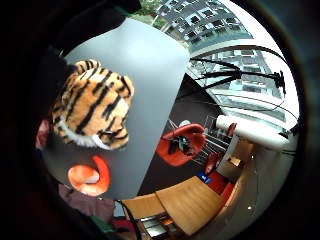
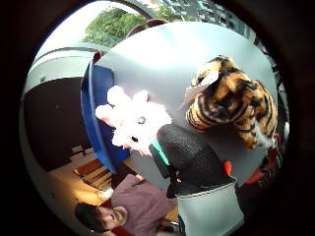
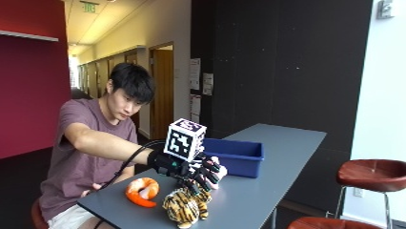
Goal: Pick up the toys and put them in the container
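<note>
In the outside view my gloved right hand point(image 3: 193, 172) hovers above the grey table point(image 3: 279, 157), fingers curled round a fluffy white and pink plush toy point(image 3: 213, 163). The thumb side palm view shows that white plush point(image 2: 134, 123) beside the gloved thumb point(image 2: 189, 155), next to the blue container point(image 2: 96, 113). The blue container point(image 3: 236, 155) stands just beyond the hand. Under the hand sits a striped tiger plush point(image 3: 185, 208) point(image 1: 92, 106) point(image 2: 231, 101). An orange shrimp toy point(image 3: 142, 191) point(image 1: 91, 176) lies beside the tiger, near the person.
The table's near edge point(image 3: 126, 217) runs just below the tiger and shrimp. Two brown stools point(image 3: 371, 172) stand to the right of the table. A red chair point(image 1: 181, 144) sits on the floor below the table's side.
</note>
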Demonstrator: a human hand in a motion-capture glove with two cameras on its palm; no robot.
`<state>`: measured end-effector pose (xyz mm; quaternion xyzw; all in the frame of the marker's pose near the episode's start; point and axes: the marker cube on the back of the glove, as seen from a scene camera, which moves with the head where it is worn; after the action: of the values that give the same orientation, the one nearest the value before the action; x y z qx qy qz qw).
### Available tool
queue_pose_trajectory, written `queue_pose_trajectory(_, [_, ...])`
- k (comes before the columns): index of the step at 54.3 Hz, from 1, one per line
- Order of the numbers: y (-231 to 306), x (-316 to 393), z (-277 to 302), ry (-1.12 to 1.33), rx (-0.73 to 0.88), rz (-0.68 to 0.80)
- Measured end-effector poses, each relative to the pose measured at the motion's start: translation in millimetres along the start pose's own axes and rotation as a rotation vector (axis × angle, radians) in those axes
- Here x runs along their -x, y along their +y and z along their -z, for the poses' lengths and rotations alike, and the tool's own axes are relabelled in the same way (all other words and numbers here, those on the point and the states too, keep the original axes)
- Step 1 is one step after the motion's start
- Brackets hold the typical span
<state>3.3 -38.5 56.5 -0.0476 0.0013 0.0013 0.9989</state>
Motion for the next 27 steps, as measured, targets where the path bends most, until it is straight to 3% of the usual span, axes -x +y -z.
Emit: queue_pose_trajectory(27, [-19,-9,-56,0.044,0.08,-0.002])
